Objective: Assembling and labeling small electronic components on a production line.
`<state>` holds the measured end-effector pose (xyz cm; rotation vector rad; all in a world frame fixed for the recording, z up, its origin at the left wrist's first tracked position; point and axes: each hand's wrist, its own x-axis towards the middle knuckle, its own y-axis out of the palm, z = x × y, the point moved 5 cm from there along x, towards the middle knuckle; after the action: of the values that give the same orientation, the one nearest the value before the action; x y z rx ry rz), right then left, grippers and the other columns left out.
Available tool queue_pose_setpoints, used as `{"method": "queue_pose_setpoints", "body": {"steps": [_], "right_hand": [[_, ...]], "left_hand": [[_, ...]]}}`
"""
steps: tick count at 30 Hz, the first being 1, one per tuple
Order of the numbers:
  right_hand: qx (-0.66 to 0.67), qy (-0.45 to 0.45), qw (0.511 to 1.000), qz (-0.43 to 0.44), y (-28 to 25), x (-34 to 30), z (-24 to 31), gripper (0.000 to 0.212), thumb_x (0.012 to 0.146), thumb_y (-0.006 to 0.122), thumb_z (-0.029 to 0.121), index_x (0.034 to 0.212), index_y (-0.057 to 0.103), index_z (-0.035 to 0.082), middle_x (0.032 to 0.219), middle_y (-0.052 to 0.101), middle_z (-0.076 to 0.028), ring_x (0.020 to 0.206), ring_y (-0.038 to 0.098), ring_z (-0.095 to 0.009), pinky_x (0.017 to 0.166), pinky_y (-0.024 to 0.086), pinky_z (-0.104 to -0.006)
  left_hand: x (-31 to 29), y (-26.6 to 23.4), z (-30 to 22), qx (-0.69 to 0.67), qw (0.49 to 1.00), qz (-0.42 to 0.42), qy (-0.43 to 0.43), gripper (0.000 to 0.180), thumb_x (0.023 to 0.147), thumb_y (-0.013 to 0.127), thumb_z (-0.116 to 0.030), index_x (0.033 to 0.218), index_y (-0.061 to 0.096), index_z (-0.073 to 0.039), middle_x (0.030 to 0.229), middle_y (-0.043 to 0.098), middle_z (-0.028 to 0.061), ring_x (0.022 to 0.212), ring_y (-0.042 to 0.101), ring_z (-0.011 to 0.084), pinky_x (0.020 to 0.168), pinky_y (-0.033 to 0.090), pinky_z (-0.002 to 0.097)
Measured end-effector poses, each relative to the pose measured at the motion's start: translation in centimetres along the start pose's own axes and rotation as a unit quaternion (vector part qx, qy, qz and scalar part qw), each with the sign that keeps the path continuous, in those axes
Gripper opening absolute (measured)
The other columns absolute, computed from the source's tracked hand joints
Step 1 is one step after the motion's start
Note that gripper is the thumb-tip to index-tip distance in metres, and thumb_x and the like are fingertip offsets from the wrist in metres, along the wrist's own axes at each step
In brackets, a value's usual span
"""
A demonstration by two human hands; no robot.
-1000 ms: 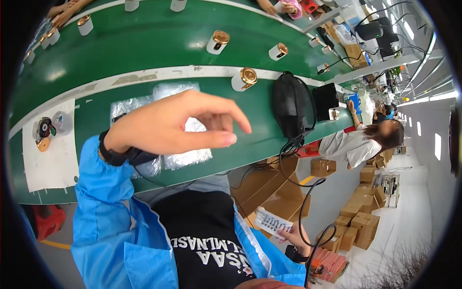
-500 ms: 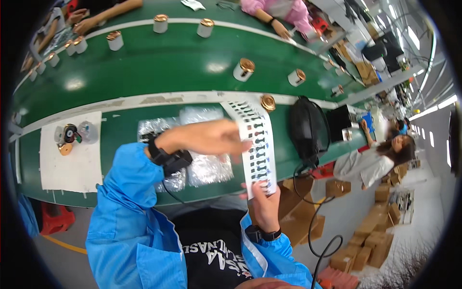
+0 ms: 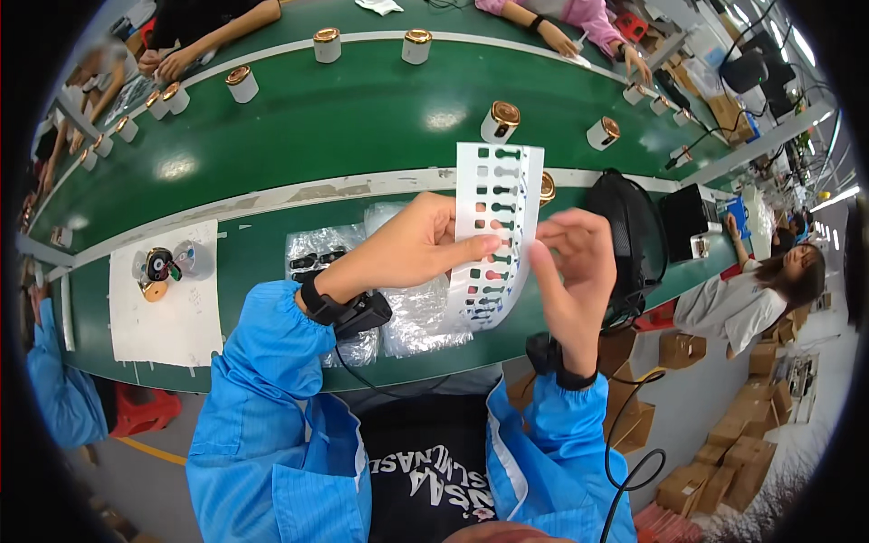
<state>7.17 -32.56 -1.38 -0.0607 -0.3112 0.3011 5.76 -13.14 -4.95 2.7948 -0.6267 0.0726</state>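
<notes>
My left hand point(image 3: 421, 242) grips a white backing sheet point(image 3: 466, 204) by its left edge, thumb on the front and fingers behind. The sheet is upright and slightly curved, with rows of small square and keyhole-shaped cutouts or stickers. Beside its right edge is my right hand point(image 3: 581, 285), fingers loosely bent and apart from the thumb. No held thing shows in it; whether the thumb touches the sheet I cannot tell. Clear plastic bags point(image 3: 421, 326) lie on the green table below and left of the sheet.
White cylinders with copper-coloured tops point(image 3: 501, 122) stand along the green surface beyond a pale rail point(image 3: 299, 195). A black bag point(image 3: 625, 235) sits at right. On the left, a white board point(image 3: 167, 326) carries clear round parts. Co-workers' hands point(image 3: 561, 43) are across the table.
My left hand has taken hold of the sheet, which now stands more upright. My right hand has let go of its lower end and risen beside its right edge. The view has shifted slightly.
</notes>
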Motion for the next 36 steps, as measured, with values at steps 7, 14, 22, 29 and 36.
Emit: {"method": "queue_pose_setpoints", "body": {"steps": [7,14,22,29,36], "right_hand": [[0.074,0.043,0.996,0.026,2.7,-1.2,-0.4,0.036,0.096,0.069,-0.009,0.127,0.052,0.0,0.101,0.073,-0.009,0.088,0.073,-0.013,0.074,0.057,-0.0244],[0.059,0.006,0.997,-0.048,1.4,-1.4,-1.3,0.03,0.096,0.07,-0.009,0.122,0.056,-0.002,0.102,0.072,-0.01,0.087,0.072,-0.012,0.071,0.056,-0.0225],[-0.042,-0.046,0.998,-0.002,1.6,-2.2,-0.8,0.024,0.092,0.073,-0.011,0.114,0.069,-0.004,0.099,0.071,-0.008,0.081,0.07,-0.01,0.067,0.055,-0.0226],[-0.038,-0.026,0.998,-0.031,2.0,-2.4,-0.9,0.025,0.089,0.076,-0.011,0.113,0.075,-0.002,0.097,0.07,-0.008,0.087,0.07,-0.012,0.065,0.056,-0.0246],[-0.295,-0.183,0.931,-0.113,2.4,-2.3,2.4,0.031,0.08,0.083,-0.006,0.108,0.079,0.006,0.1,0.071,-0.009,0.105,0.068,-0.023,0.083,0.058,-0.0362]], "left_hand": [[0.0,-1.3,-2.2,0.01,0.998,-0.066,-0.005,0.033,0.107,0.066,-0.017,0.132,0.067,0.005,0.114,0.077,0.0114,0.091,0.074,0.0123,0.074,0.061,0.027],[-0.5,-1.1,-1.8,0.039,0.997,0.004,-0.071,0.034,0.108,0.065,-0.023,0.125,0.071,0.006,0.101,0.079,0.011,0.077,0.075,0.0126,0.066,0.061,0.0254],[-0.2,-1.2,-1.1,0.054,0.996,0.015,-0.065,0.029,0.106,0.068,-0.02,0.119,0.074,0.005,0.097,0.077,0.0087,0.075,0.072,0.0112,0.067,0.06,0.0254],[-0.3,-1.0,-1.0,0.081,0.996,0.016,-0.041,0.029,0.105,0.07,-0.024,0.107,0.076,0.004,0.087,0.074,0.0035,0.069,0.067,0.0077,0.061,0.055,0.0231],[-0.1,-1.4,-1.1,0.085,0.995,-0.01,-0.054,0.027,0.103,0.073,-0.016,0.12,0.076,0.005,0.1,0.078,0.0087,0.083,0.071,0.0096,0.07,0.059,0.0244]]}}
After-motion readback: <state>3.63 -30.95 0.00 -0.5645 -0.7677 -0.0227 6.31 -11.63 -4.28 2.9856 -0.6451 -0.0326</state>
